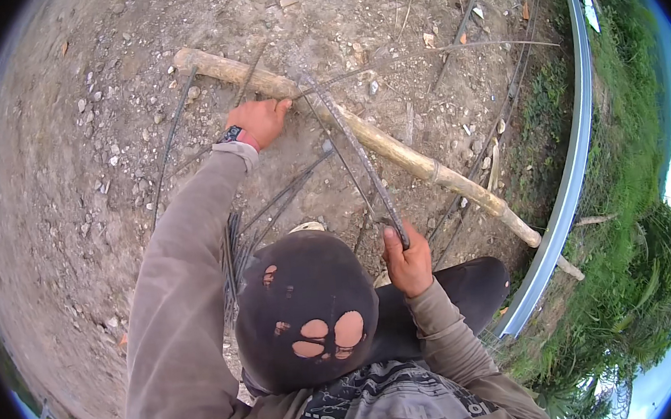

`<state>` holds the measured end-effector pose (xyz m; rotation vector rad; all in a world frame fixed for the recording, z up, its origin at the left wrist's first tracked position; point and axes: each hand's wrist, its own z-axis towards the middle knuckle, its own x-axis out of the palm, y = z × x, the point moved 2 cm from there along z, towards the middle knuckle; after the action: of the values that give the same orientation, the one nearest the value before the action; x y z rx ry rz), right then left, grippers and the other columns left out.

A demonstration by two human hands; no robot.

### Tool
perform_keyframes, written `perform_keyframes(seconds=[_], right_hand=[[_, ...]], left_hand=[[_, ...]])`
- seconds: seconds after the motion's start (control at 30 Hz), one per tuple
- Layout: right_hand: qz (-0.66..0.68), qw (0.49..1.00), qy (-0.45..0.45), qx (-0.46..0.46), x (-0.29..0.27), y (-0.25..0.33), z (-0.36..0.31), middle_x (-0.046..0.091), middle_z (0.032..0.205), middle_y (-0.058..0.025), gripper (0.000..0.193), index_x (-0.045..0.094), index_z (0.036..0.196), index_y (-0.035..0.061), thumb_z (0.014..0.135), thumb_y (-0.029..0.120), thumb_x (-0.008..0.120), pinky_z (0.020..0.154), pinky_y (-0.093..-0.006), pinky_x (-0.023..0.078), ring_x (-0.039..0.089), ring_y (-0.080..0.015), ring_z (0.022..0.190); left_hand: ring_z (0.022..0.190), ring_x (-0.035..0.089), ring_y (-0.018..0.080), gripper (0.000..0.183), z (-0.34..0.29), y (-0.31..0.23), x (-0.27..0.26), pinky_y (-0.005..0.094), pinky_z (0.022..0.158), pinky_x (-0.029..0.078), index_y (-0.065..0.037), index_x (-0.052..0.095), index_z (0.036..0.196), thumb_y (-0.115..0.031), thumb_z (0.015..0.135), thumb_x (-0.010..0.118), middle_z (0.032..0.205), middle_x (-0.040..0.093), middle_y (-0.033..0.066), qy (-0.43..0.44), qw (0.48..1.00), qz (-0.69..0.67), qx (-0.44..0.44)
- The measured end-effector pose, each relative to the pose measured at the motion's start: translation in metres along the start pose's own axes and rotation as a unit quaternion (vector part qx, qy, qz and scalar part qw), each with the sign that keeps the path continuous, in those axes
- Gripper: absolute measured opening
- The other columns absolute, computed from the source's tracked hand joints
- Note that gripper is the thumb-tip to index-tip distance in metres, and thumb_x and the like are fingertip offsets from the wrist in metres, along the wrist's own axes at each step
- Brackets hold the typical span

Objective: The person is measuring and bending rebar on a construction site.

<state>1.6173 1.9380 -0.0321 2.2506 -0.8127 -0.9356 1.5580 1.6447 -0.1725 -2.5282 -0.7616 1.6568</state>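
My left hand [260, 123], with a watch on its wrist, is closed round a thin metal rod [417, 51] beside the pale wooden pole [398, 154]. From the fist the rod runs over the pole and far out to the right. In my right hand [410, 263] is the near end of what looks like a hacksaw [359, 155]: a dark, rough, bent bar with a thinner strip alongside. Its far end lies across the rod and pole, just right of my left fist. My right palm and fingertips are partly hidden.
Several dark rods [232, 254] lie bunched by my knee [304, 312], and another rod [172, 136] leans on the pole's left end. More rods [495, 116] are on the stony dirt at right. A metal rail [575, 164] borders green plants, with the pole's right end passing beneath it.
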Motion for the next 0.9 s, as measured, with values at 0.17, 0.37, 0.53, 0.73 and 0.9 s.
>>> perform_keyframes(seconds=[0.17, 0.37, 0.53, 0.73, 0.9], right_hand=[[-0.081, 0.987, -0.085, -0.107, 0.044, 0.014, 0.104, 0.057, 0.071, -0.0230, 0.026, 0.056, 0.091, 0.0000, 0.091, 0.026, 0.052, 0.058, -0.0422, 0.044, 0.054, -0.0428, 0.066], [-0.054, 0.996, -0.035, -0.066, 0.023, 0.001, 0.033, 0.058, 0.070, -0.0215, 0.028, 0.057, 0.093, 0.0009, 0.091, 0.028, 0.052, 0.058, -0.0412, 0.044, 0.057, -0.0402, 0.066], [-0.058, 0.995, -0.049, -0.065, 0.023, 0.022, 0.039, 0.058, 0.069, -0.0207, 0.027, 0.056, 0.085, 0.0010, 0.091, 0.027, 0.052, 0.058, -0.0413, 0.044, 0.057, -0.0401, 0.066], [-0.061, 0.992, -0.065, -0.089, 0.049, 0.022, 0.107, 0.057, 0.069, -0.0214, 0.030, 0.056, 0.091, 0.0000, 0.091, 0.029, 0.051, 0.060, -0.0422, 0.044, 0.055, -0.0406, 0.067], [-0.031, 0.995, -0.047, -0.086, 0.013, 0.017, 0.013, 0.058, 0.070, -0.0223, 0.027, 0.056, 0.092, 0.0014, 0.090, 0.028, 0.052, 0.059, -0.0422, 0.045, 0.056, -0.0426, 0.068]], left_hand=[[0.086, 0.062, 0.0352, 0.054, 0.011, -0.012, 0.005, 0.0472, 0.076, 0.048, -0.009, 0.067, 0.090, -0.049, 0.092, 0.030, 0.089, 0.066, 0.0165, 0.025, 1.000, -0.009, -0.006], [0.087, 0.062, 0.0352, 0.054, 0.006, 0.007, 0.002, 0.0465, 0.077, 0.048, -0.009, 0.066, 0.090, -0.049, 0.092, 0.030, 0.090, 0.065, 0.0173, 0.043, 0.999, 0.007, -0.018], [0.087, 0.062, 0.0355, 0.052, 0.001, -0.002, -0.019, 0.0464, 0.078, 0.048, -0.010, 0.066, 0.091, -0.049, 0.092, 0.031, 0.090, 0.065, 0.0177, 0.059, 0.998, 0.005, -0.017], [0.086, 0.062, 0.0360, 0.050, 0.008, -0.009, 0.000, 0.0469, 0.077, 0.048, -0.011, 0.066, 0.093, -0.048, 0.092, 0.032, 0.090, 0.065, 0.0180, 0.048, 0.999, -0.003, -0.002], [0.086, 0.062, 0.0359, 0.050, -0.003, 0.004, -0.014, 0.0470, 0.076, 0.048, -0.011, 0.066, 0.093, -0.048, 0.092, 0.032, 0.090, 0.065, 0.0176, 0.059, 0.998, -0.002, -0.026]])
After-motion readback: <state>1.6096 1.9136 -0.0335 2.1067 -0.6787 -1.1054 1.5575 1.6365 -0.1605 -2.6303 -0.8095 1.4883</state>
